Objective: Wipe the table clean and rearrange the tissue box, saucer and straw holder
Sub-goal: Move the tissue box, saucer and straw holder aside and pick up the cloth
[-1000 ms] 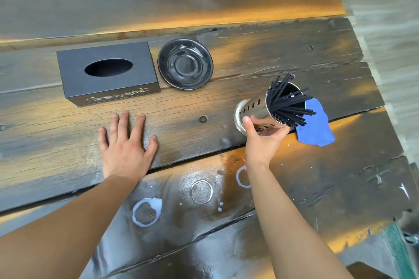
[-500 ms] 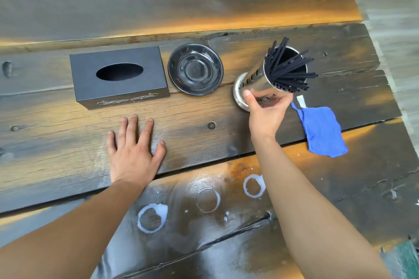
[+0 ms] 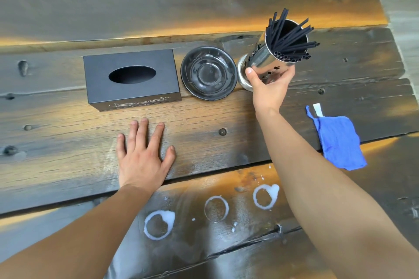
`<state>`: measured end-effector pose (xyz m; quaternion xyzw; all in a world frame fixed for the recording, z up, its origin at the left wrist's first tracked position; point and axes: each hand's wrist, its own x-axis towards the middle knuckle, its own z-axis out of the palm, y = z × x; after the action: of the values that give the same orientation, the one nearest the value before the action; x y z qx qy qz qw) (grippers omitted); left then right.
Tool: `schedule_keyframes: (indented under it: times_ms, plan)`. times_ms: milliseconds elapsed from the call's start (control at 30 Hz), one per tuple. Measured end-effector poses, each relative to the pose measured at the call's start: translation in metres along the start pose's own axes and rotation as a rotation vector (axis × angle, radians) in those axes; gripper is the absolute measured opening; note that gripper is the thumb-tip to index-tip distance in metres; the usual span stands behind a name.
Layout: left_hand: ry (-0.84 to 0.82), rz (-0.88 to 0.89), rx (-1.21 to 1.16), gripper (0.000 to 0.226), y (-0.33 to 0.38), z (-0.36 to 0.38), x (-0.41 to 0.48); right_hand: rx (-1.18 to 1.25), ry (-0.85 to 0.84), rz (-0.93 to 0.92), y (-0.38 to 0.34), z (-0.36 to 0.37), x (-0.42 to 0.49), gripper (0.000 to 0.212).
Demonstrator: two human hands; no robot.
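Note:
A black tissue box (image 3: 131,79) lies on the dark wooden table (image 3: 68,138), with a black saucer (image 3: 208,72) just to its right. My right hand (image 3: 269,88) grips a shiny metal straw holder (image 3: 269,56) full of black straws, right beside the saucer's right rim; its base is at the table surface, though contact is unclear. My left hand (image 3: 142,154) rests flat on the table in front of the tissue box, fingers spread, holding nothing. A blue cloth (image 3: 337,140) lies on the table to the right of my right arm.
Three white ring-shaped stains (image 3: 158,224) and small white drops mark the near plank between my arms. The table's right edge (image 3: 399,56) borders a grey floor. A raised plank runs along the back.
My right hand has carried the straw holder away from the blue cloth, back and to the left, up beside the saucer. The left hand has stayed flat on the table.

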<state>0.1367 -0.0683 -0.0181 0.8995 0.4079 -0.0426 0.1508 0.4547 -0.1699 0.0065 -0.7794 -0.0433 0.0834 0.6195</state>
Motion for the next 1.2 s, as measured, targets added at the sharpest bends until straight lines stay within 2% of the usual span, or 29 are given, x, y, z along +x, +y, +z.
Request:
schedule_keyframes:
  times_ms: [100, 233, 300, 500, 600, 667, 733, 867, 1200]
  plan:
    - [-0.001, -0.005, -0.003, 0.066, 0.0, 0.001, 0.0, -0.018, -0.004, 0.025, 0.004, 0.0, 0.003, 0.096]
    - [0.006, -0.008, 0.007, 0.066, -0.001, 0.001, 0.0, -0.016, -0.044, 0.054, 0.002, -0.007, -0.002, 0.124]
    - [0.008, -0.008, 0.012, 0.066, 0.0, 0.001, 0.0, -0.1, -0.032, 0.098, 0.002, -0.019, -0.009, 0.125]
    - [0.007, -0.006, 0.007, 0.067, 0.001, -0.001, -0.001, -0.407, 0.092, 0.03, 0.028, -0.099, -0.024, 0.095]
    - [0.011, -0.009, 0.009, 0.067, 0.001, 0.0, -0.001, -0.709, 0.194, 0.03, 0.041, -0.148, -0.022, 0.08]
    - [0.014, -0.008, 0.011, 0.066, 0.001, 0.0, -0.002, -0.926, 0.219, 0.106, 0.048, -0.177, -0.018, 0.073]
    - [0.015, -0.008, 0.016, 0.066, 0.001, 0.001, -0.001, -1.044, 0.19, 0.229, 0.054, -0.198, -0.015, 0.069]
    - [0.023, -0.01, 0.019, 0.066, 0.001, 0.002, -0.001, -1.169, 0.099, 0.322, 0.067, -0.221, -0.013, 0.064]
    - [0.026, -0.009, 0.022, 0.066, 0.002, 0.003, -0.002, -1.211, 0.116, 0.168, 0.079, -0.221, -0.034, 0.049]
